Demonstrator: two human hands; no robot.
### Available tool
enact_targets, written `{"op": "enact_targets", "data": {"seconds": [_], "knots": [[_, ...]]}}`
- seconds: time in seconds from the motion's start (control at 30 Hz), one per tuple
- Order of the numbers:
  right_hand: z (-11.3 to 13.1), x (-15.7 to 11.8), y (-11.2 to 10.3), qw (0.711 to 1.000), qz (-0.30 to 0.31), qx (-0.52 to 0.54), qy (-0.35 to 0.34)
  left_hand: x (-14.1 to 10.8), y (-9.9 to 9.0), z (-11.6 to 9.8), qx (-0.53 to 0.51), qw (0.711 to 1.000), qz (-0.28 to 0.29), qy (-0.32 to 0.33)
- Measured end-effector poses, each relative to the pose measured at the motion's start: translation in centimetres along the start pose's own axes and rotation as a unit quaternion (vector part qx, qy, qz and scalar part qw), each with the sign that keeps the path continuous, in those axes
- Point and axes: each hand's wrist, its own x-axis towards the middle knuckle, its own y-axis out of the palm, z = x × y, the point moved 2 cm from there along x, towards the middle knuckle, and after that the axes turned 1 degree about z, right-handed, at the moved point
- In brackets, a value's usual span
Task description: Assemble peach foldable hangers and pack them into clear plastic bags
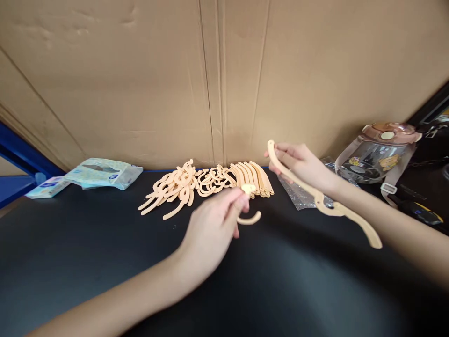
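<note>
My left hand (213,224) is closed in a pinch on a beige plastic hanger hook (250,220), whose curved end sticks out below the fingers. My right hand (298,164), up and to the right, grips a long beige hanger arm piece (301,183) near its upper end. That piece slants down to the right in front of the forearm, with a notched bend midway. Behind the left hand lie a tangled pile of hanger arms (171,187), some loose hooks (213,180) and a neat row of curved arms (250,175).
On the black table (105,252), a tissue pack (105,173) and a smaller packet (47,186) lie at the left. Clear plastic film (301,195) is by the right hand. A strapped water bottle (377,157) stands at the right. A cardboard wall (147,84) closes off the back.
</note>
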Motion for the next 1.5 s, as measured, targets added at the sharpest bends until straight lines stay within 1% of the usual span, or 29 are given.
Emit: {"op": "enact_targets", "data": {"seconds": [0.03,0.1,0.13,0.2,0.27,0.33,0.37,0.4,0.43,0.47,0.5,0.53,0.57,0.6,0.67,0.7,0.77,0.87,1.0,1.03,1.07,1.1,1.13,1.2,1.27,1.33,1.4,1.43,1.5], "knots": [[0.1,0.3,-0.6,0.999,-0.018,0.048,0.016,1.1,-0.9,0.3,0.021,0.999,-0.025,0.013],[0.3,0.6,-1.2,0.995,-0.043,0.085,0.022,3.8,-2.9,1.7,0.069,0.995,-0.073,-0.015],[0.4,0.6,-1.3,0.994,-0.059,0.087,0.017,5.1,-3.7,2.7,0.089,0.991,-0.081,-0.050],[0.5,0.3,-1.3,0.990,-0.100,0.102,0.003,7.2,-4.8,4.3,0.110,0.987,-0.092,-0.076],[0.5,-0.3,-1.1,0.981,-0.125,0.151,-0.002,8.1,-5.3,5.1,0.123,0.982,-0.117,-0.086],[0.3,-0.9,-1.1,0.969,-0.138,0.206,0.002,7.8,-5.0,5.0,0.124,0.980,-0.140,-0.073],[0.2,-1.2,-1.1,0.964,-0.143,0.225,0.006,7.3,-4.6,4.5,0.104,0.984,-0.133,-0.063],[0.0,-1.4,-1.2,0.960,-0.151,0.236,0.010,6.6,-4.0,4.0,0.062,0.991,-0.100,-0.058],[-0.2,-1.7,-1.2,0.957,-0.161,0.239,0.011,5.9,-3.4,3.5,-0.001,0.997,-0.046,-0.059],[-0.5,-2.0,-1.2,0.958,-0.172,0.231,0.011,5.1,-2.6,2.9,-0.118,0.988,0.054,-0.079],[-0.7,-2.2,-1.2,0.962,-0.178,0.207,0.008,4.2,-1.8,2.3,-0.222,0.959,0.142,-0.100],[-1.0,-2.4,-1.2,0.971,-0.177,0.163,0.001,3.5,-1.4,1.7,-0.291,0.931,0.187,-0.116],[-1.2,-2.6,-1.0,0.982,-0.163,0.097,-0.009,2.9,-1.1,1.2,-0.341,0.910,0.200,-0.125],[-1.3,-2.8,-0.8,0.990,-0.140,0.015,-0.021,2.6,-0.9,0.9,-0.366,0.903,0.186,-0.129],[-1.5,-3.2,0.0,0.983,-0.081,-0.158,-0.048,2.2,-0.7,0.6,-0.379,0.907,0.131,-0.125],[-1.4,-3.4,0.5,0.970,-0.059,-0.229,-0.064,2.1,-0.6,0.6,-0.378,0.910,0.113,-0.124],[-0.9,-3.7,1.6,0.939,-0.041,-0.325,-0.106,2.1,-0.2,0.4,-0.366,0.916,0.109,-0.123],[0.4,-3.8,3.1,0.879,-0.061,-0.426,-0.203,2.0,0.5,0.1,-0.357,0.917,0.123,-0.126],[1.8,-3.3,4.5,0.773,-0.106,-0.533,-0.328,1.3,1.3,-0.1,-0.354,0.918,0.125,-0.127],[2.0,-3.1,4.7,0.755,-0.107,-0.545,-0.349,1.0,1.5,-0.1,-0.356,0.916,0.135,-0.129],[2.1,-3.0,4.9,0.747,-0.104,-0.547,-0.363,0.8,1.8,-0.2,-0.360,0.912,0.148,-0.131],[2.1,-2.9,5.0,0.751,-0.097,-0.540,-0.368,0.5,2.0,-0.2,-0.365,0.908,0.157,-0.134],[2.0,-2.9,5.1,0.765,-0.093,-0.523,-0.365,0.3,2.1,-0.3,-0.371,0.905,0.159,-0.135],[1.9,-3.0,4.9,0.812,-0.089,-0.474,-0.329,0.1,1.9,-0.6,-0.381,0.904,0.139,-0.137],[1.7,-3.3,4.6,0.865,-0.081,-0.421,-0.260,0.2,1.4,-0.9,-0.384,0.909,0.097,-0.134],[1.5,-3.8,4.4,0.899,-0.064,-0.381,-0.207,0.4,0.9,-1.1,-0.385,0.910,0.071,-0.135],[1.6,-4.1,4.3,0.907,-0.057,-0.368,-0.195,0.6,0.7,-1.1,-0.390,0.907,0.072,-0.139],[1.7,-4.3,4.4,0.902,-0.061,-0.376,-0.202,0.6,0.8,-1.1,-0.394,0.905,0.076,-0.140],[2.0,-4.3,4.6,0.875,-0.086,-0.419,-0.228,0.5,1.0,-1.1,-0.400,0.902,0.082,-0.139]]}}
